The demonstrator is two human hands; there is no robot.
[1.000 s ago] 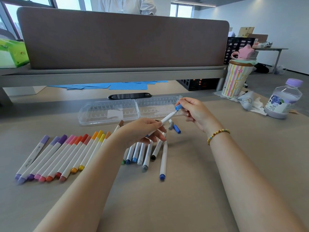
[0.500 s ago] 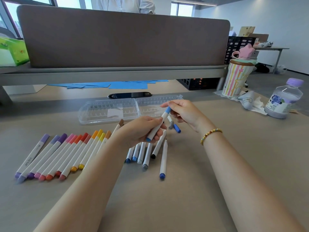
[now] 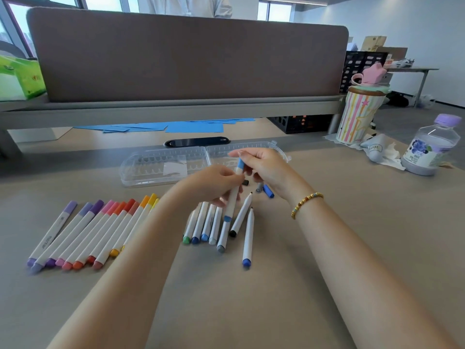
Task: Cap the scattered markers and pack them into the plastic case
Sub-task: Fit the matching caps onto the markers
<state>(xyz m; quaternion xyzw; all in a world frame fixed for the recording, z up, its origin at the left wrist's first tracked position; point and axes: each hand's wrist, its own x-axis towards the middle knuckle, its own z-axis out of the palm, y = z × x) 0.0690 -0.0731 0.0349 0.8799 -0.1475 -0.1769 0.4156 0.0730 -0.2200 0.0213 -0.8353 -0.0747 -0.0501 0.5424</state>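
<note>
The capping was under way when I looked over. The left hand [image 3: 216, 183] gripped the white barrel of a light-blue marker [image 3: 232, 195], held nearly upright, and the right hand [image 3: 261, 165] pinched its blue cap [image 3: 240, 164] at the top end; whether the cap was fully seated I could not tell. To my mind the next move called for a firm push until it clicked, then laying the pen with the finished ones.

At about nine o'clock from the hands lay a tidy row of capped markers [image 3: 93, 230], purple through pink, orange and yellow. Just below the hands, at six o'clock, a looser group of uncapped markers [image 3: 208, 224] waited, nibs bare, with green, blue and grey butt ends toward me. A loose blue cap [image 3: 268, 191] and one or two others sat near the right wrist, at roughly four o'clock.

The plastic case [image 3: 163, 167] lay open and flat at twelve o'clock, just beyond the hands, both clear halves showing ribbed slots. I saw no marker in it, so the packing looked not yet begun. Well off at two o'clock stood a striped cup [image 3: 357, 114] and a water bottle [image 3: 430, 147] with a purple lid, both closed.
</note>
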